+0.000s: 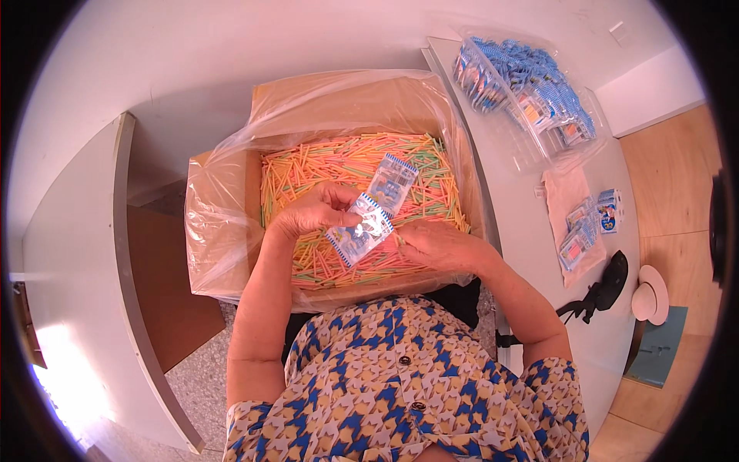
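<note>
My left hand (325, 209) is closed on a small clear plastic packet (360, 235) with blue striped ends, pinched between thumb and fingers. Just behind it is a second packet (394, 183) of the same kind; I cannot tell if it is held too or lies on the sticks. My right hand (439, 245) has its fingertips pinched together at the right edge of the front packet. What those fingers hold is too small to make out. Below both hands, thin pastel sticks (323, 165) in pink, yellow and green fill a cardboard box (219, 219) lined with clear plastic.
On the white table (508, 173) to my right, a clear plastic bin (517, 137) holds many blue packets. Nearer lie a pink cloth (566, 185) with several packets, a black strap-like item (608, 285) and a beige round object (651, 296). A white panel (85, 254) stands at left.
</note>
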The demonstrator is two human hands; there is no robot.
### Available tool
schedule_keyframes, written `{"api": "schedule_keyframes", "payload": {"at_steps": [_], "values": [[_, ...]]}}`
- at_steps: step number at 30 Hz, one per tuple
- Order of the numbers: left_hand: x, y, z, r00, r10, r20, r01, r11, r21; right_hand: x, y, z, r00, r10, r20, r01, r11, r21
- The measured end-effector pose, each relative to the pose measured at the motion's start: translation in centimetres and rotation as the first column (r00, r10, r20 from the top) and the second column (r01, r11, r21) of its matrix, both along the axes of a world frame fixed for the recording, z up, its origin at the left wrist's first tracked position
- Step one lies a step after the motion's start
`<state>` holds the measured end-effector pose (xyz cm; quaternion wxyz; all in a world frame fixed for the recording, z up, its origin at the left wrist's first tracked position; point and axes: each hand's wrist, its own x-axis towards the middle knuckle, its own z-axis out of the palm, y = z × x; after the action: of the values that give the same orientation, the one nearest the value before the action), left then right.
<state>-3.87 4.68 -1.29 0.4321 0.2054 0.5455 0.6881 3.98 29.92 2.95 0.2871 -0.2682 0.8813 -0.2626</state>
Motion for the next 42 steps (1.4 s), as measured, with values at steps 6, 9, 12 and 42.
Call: {"api": "schedule_keyframes", "payload": {"at_steps": [6,9,12,42], "values": [[0.1,-0.1,0.3,0.996,-0.080,0.041,0.078,0.996,0.049,-0.4,1.7,-1.0,0.952,-0.202,0.229,0.246,0.952,-0.183],[0.9,0.6,-0.2,0.976,-0.217,0.037,0.217,0.976,-0.002,-0.7,0.2,-0.1,0.957,-0.211,0.198,0.268,0.905,-0.331],[1.1,1.0,-0.7,0.984,-0.160,0.073,0.152,0.983,0.104,-1.0,-1.0,-0.7,0.899,-0.186,0.396,0.315,0.904,-0.290],[-0.5,-1.1,0.6,0.887,0.393,0.243,-0.451,0.850,0.270,-7.3,-1.5,-1.8,0.510,-0.351,0.785,0.831,0.437,-0.345]]}}
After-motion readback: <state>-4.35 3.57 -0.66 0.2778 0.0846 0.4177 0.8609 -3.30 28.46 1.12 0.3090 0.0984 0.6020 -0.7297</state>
